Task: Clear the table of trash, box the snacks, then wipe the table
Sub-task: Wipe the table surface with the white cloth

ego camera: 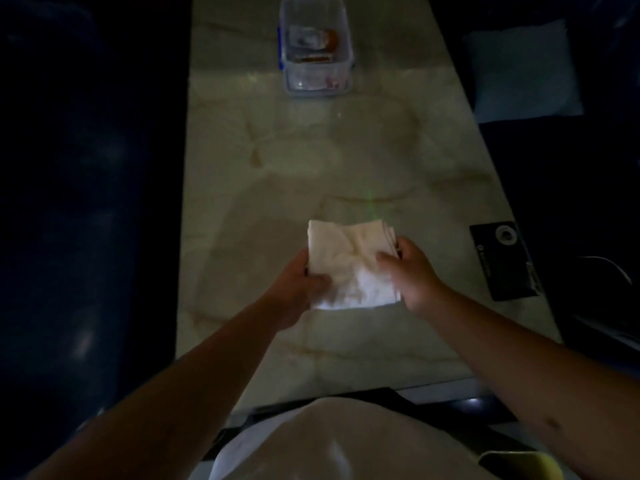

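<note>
I looked down at the long marble table (398, 161). My left hand (298, 284) and right hand (412, 271) each gripped one side of the folded white cloth (349, 265), held over the middle of the table toward its near edge. The cloth looked soft, light and floppy, so I thought holding both side edges would keep it folded flat for wiping. At the far edge stood a clear plastic box (315, 53), open on top. Snack packets lay inside it, but the dim light blurred them, so I could not count them.
</note>
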